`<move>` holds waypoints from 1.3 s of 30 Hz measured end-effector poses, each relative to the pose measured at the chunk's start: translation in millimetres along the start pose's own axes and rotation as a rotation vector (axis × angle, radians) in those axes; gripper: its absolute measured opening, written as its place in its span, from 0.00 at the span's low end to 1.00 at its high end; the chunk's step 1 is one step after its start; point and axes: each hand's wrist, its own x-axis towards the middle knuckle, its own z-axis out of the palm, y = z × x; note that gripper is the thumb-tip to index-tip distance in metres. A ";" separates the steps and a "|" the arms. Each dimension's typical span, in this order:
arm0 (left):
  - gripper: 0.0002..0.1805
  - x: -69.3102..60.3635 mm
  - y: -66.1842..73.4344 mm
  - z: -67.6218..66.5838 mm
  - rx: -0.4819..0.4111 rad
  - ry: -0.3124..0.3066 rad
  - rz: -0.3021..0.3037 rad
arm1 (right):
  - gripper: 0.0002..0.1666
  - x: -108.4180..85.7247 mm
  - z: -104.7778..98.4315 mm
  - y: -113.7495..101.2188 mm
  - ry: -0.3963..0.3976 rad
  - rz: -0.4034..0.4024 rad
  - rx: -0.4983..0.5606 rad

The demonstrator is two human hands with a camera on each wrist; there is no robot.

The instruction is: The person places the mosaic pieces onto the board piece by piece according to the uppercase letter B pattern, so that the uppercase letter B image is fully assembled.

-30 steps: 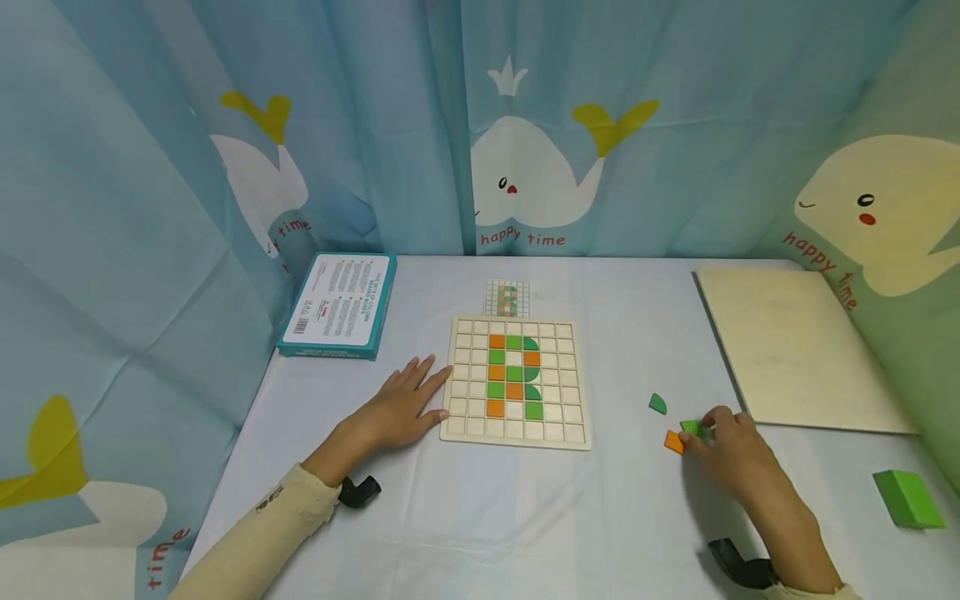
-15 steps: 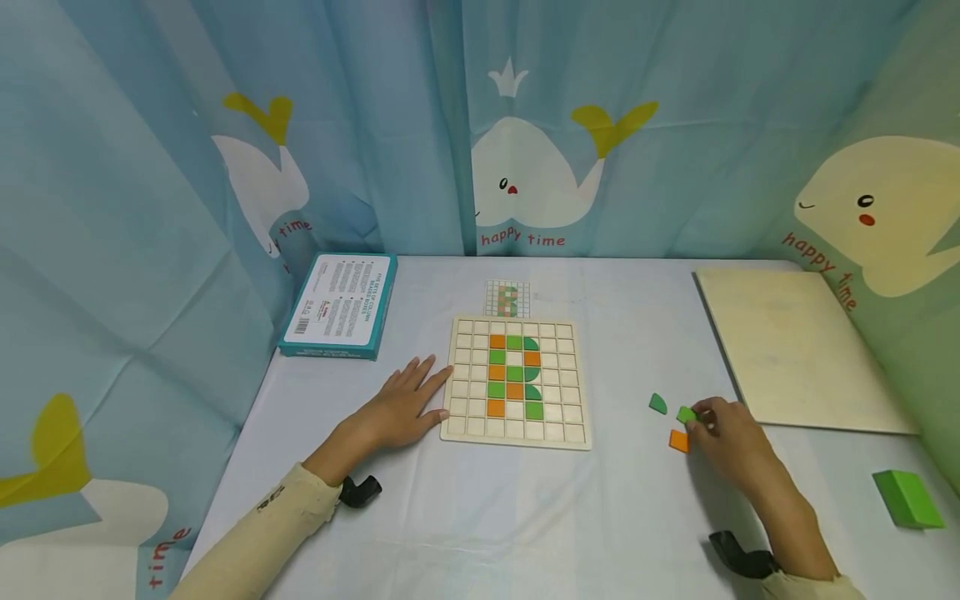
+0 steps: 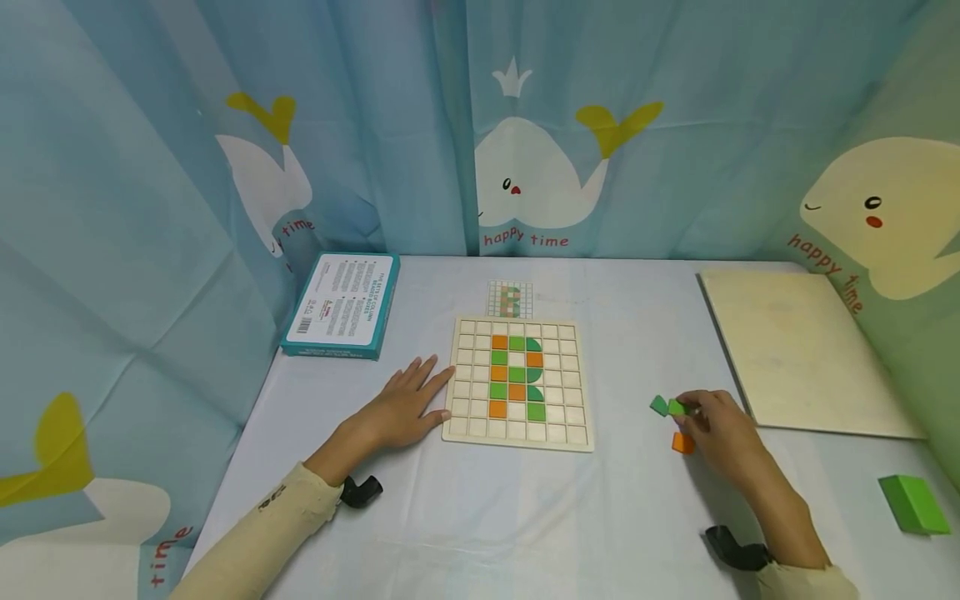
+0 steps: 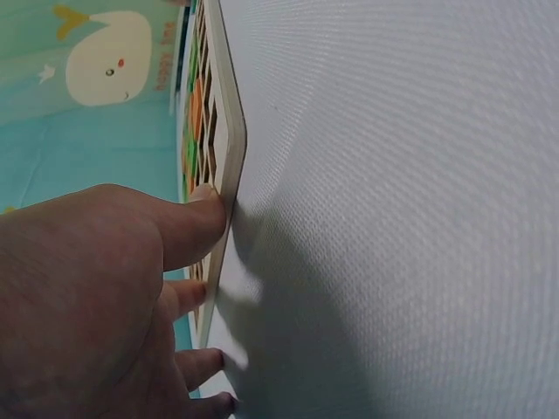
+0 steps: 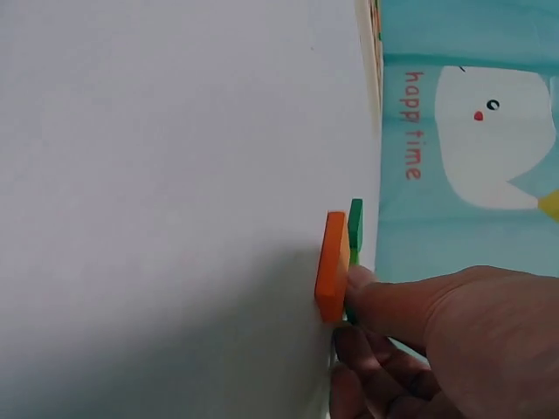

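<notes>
In the head view, my right hand (image 3: 718,427) pinches a light green square tile (image 3: 676,407) between thumb and fingers, close against a dark green quarter-round tile (image 3: 659,405). An orange square tile (image 3: 683,442) lies just below those fingertips. The right wrist view has the orange tile (image 5: 331,266) in front, partly covering the green ones. My left hand (image 3: 401,404) is spread flat on the cloth, thumb and index finger touching the left edge of a wooden grid board (image 3: 557,400). Orange, light green and dark green tiles form a letter R in its cells.
A small printed pattern card (image 3: 510,298) lies behind the board. At the back left is a teal and white box (image 3: 341,300). A large pale wooden panel (image 3: 806,346) lies at right, with a green block (image 3: 912,505) in front of it.
My right hand has shifted a little left and away from me, carrying the light green tile from beside the orange one up to the dark green tile. My left hand stays put.
</notes>
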 end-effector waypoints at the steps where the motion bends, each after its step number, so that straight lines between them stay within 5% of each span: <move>1: 0.39 -0.2 0.0 -0.2 0.000 -0.001 0.000 | 0.17 1.6 0.7 -0.8 0.003 -0.009 0.004; 8: 0.39 -0.9 1.2 -1.7 -0.006 0.002 0.002 | 0.18 21.2 4.4 -23.0 -0.006 -0.070 0.065; 17: 0.39 -1.6 0.9 -1.1 -0.005 0.005 0.001 | 0.15 36.4 43.5 -103.5 -0.053 -0.197 0.044; 23: 0.40 -0.4 1.1 -0.7 -0.003 0.001 -0.004 | 0.15 30.6 71.8 -144.4 -0.080 -0.435 0.049; 26: 0.40 0.2 1.6 -1.3 -0.002 -0.002 -0.007 | 0.15 26.9 83.9 -157.1 -0.079 -0.514 0.056; 39: 0.39 -0.5 1.8 -1.6 -0.001 -0.001 -0.008 | 0.12 17.9 105.9 -185.2 -0.071 -0.576 0.035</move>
